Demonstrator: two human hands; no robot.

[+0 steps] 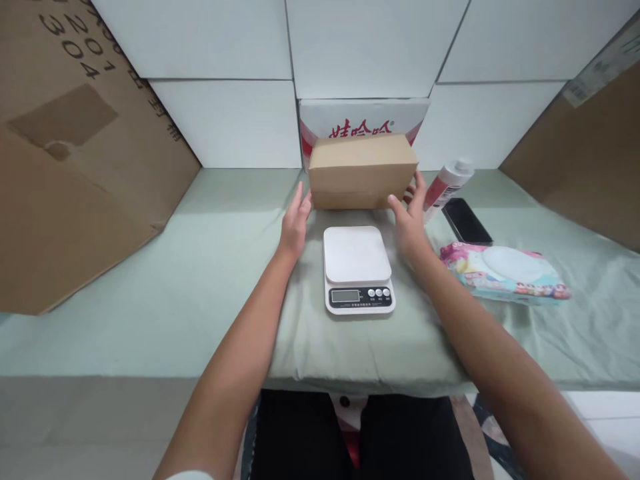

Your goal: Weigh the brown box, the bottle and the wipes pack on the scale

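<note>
We are seeing "304" printed on the left cardboard sheet. The brown box is sitting at the table's rear, behind the scale, fronting red lettering. Our left hand and right hand are flanking it, fingers spread open, gripping nothing.

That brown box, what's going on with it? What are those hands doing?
A person sits at a table covered with a green cloth. Both hands are stretched out to a brown cardboard box at the back of the table. The left hand is open by the box's left end, and the right hand is at its right end. The box sits on the cloth, just behind a white kitchen scale with nothing on it. A wipes pack, phone and bottle lie to the right.
</note>
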